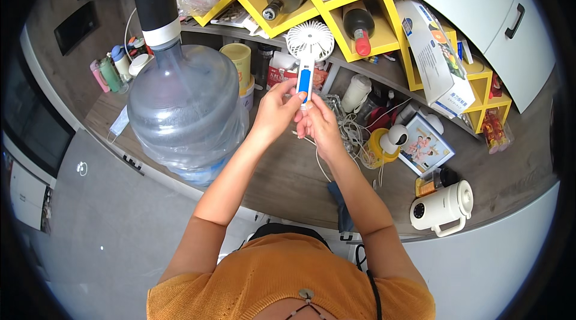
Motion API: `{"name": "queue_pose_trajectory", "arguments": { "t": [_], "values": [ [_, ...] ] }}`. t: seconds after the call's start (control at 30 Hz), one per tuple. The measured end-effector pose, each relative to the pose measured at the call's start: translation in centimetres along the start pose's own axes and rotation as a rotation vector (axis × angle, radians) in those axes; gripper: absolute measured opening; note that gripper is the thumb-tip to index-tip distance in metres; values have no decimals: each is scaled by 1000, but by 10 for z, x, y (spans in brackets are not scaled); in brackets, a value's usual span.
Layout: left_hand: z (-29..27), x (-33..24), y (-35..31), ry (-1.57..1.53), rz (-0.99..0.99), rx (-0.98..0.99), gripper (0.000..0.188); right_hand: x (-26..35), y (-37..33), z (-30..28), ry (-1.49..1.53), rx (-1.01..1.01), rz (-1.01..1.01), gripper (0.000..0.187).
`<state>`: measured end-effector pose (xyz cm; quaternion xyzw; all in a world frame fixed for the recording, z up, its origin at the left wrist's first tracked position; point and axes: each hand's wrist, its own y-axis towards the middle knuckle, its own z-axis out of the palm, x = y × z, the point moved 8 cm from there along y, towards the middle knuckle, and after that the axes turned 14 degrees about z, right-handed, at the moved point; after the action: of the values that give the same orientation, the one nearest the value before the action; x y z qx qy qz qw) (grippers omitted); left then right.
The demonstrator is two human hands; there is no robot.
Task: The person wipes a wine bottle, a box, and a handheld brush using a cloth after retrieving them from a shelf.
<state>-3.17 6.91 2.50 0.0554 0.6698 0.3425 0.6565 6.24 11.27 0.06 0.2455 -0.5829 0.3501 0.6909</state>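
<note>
A small white handheld fan (pixel 309 42) is held up over the counter, its round grille pointing away from me and its handle toward me. On the handle shows a long blue strip (pixel 305 84). My left hand (pixel 277 108) grips the handle from the left, thumb lying on its lower part. From the right, my right hand (pixel 318 123) closes its fingers round the handle's lower end. Just beyond the fan stands a red and white box (pixel 282 76), partly hidden by my left hand. A tangle of white cables (pixel 355 134) lies beside my right hand.
A large clear water bottle (pixel 186 104) with a black pump stands at left. Yellow zigzag shelves (pixel 312 5) hold bottles along the back. At right are a white camera (pixel 394 135), a photo frame (pixel 425 144), a cream kettle (pixel 441 207) and a leaning box (pixel 433 59).
</note>
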Motion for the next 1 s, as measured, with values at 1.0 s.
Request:
{"name": "queue_pose_trajectory", "arguments": {
  "t": [1.0],
  "values": [
    [-2,20,44,-172,135,-124,29,39,47,-7,148,-32,26,24]
  ]
}}
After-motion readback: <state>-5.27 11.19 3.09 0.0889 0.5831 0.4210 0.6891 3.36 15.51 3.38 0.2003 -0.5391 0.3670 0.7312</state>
